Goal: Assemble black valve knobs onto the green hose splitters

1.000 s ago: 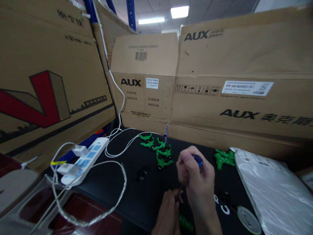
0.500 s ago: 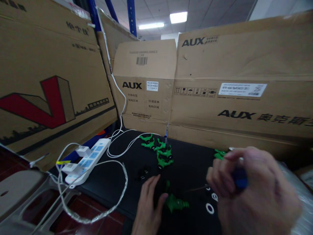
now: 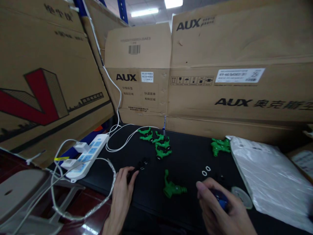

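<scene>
My left hand (image 3: 124,182) is at the left of the black table, thumb and forefinger curled round a small dark part whose shape is hard to see. Beside the fingertips lie several small black parts (image 3: 143,163). My right hand (image 3: 220,207) is wrapped round the dark blue handle of a screwdriver (image 3: 221,198); its shaft is hidden. Between the hands a green branched plastic fitting (image 3: 174,189) lies on the table, touched by neither. Two white rings (image 3: 206,171) lie just beyond my right hand. A pale round disc (image 3: 242,197) is to its right.
Several green fittings (image 3: 162,148) lie at the back, and more green fittings (image 3: 220,146) at the right. Plastic-wrapped packaging (image 3: 271,182) covers the right side. A white power strip (image 3: 89,156) with looped cables lies left. Cardboard boxes (image 3: 195,124) wall the back.
My left hand has moved left from the green fitting to the small black parts. My right hand, with the screwdriver, has dropped lower and left, uncovering the packaging. The view has tilted down.
</scene>
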`<state>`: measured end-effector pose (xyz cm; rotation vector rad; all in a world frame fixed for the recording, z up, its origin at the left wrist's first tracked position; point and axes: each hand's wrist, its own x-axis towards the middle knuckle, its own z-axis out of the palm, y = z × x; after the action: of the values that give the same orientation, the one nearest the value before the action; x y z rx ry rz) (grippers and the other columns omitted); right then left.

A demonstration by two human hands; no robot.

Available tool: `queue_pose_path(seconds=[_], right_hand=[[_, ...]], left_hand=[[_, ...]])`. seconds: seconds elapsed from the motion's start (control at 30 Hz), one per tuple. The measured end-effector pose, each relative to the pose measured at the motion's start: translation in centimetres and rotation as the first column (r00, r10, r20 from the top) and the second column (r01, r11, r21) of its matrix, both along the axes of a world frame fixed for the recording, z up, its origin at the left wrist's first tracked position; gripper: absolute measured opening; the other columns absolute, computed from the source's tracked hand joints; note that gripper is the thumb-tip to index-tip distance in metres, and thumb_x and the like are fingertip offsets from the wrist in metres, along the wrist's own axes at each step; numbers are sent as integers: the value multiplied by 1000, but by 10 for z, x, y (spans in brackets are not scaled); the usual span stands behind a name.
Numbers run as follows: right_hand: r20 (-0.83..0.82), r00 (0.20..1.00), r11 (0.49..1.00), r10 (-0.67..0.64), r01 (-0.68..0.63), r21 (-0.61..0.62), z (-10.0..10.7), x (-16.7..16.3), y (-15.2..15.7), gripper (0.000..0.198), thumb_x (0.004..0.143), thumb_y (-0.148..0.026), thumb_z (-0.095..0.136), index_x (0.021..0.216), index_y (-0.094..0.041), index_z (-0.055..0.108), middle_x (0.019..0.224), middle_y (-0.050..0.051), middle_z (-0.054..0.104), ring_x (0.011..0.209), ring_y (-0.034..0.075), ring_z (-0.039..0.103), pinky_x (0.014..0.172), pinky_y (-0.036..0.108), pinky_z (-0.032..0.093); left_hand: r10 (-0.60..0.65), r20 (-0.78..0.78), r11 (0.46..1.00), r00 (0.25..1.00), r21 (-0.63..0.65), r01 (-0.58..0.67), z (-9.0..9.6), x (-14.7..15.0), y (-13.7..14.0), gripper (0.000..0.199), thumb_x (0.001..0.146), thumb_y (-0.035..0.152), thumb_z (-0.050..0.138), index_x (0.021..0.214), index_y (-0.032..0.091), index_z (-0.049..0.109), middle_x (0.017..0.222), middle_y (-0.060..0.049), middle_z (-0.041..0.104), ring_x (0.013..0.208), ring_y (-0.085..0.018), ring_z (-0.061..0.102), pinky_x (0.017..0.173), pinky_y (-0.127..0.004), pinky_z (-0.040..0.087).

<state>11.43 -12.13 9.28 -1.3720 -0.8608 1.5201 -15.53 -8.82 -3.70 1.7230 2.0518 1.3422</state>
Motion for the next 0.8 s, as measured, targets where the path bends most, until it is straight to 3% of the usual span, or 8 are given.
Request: queue_pose_path(seconds=[0.13,0.3,0.37,0.53,0.7,0.8], right_hand=[[75,981,984,179,-180,7,-13,-5,8,60,74,-76,71,76,-18,55,47,-13,30,37,0,21,34,12,18],[40,944,943,329,-330,49,-21,-15,16,51,83,-67,68,98,-18,63,62,-6,56,34,0,28,29,12,22],[-21,942,942,335,-334,38,-22,-16,16,51,83,-64,70,103,-18,63,59,-7,55,33,0,25,29,13,23],[-73,945,947,320,-321,-3,-29,-14,9,47,85,-61,70,102,-17,65,40,-15,30,33,2,17,29,12,23],[-32,956,955,291,-293,-51,-46,-9,4,47,81,-59,75,98,-16,66,41,-14,34,32,2,21,30,13,22],[20,949,946,315,-313,-83,-58,-5,-1,48,80,-60,76,98,-16,67,59,-7,56,33,0,27,30,13,23]], left_hand=[[-163,173,982,971,-69,177,30,24,-18,34,91,55,67,102,24,72,85,-2,72,76,-23,71,73,-34,59],[-422,238,906,875,83,414,68,59,-34,17,93,42,71,101,27,75,88,1,74,78,-15,70,72,-22,56],[-485,248,875,839,137,465,74,66,-35,13,92,36,72,99,27,76,89,1,75,79,-14,71,72,-20,56],[-562,265,827,783,194,528,73,72,-32,13,90,24,76,102,27,75,91,1,75,83,-14,73,77,-19,56],[-562,363,816,743,100,569,61,76,-39,15,90,24,75,104,28,77,95,0,77,87,-15,73,80,-20,57],[-484,485,817,728,-48,575,48,80,-48,12,93,31,72,101,28,80,92,-1,79,83,-16,74,78,-21,58]])
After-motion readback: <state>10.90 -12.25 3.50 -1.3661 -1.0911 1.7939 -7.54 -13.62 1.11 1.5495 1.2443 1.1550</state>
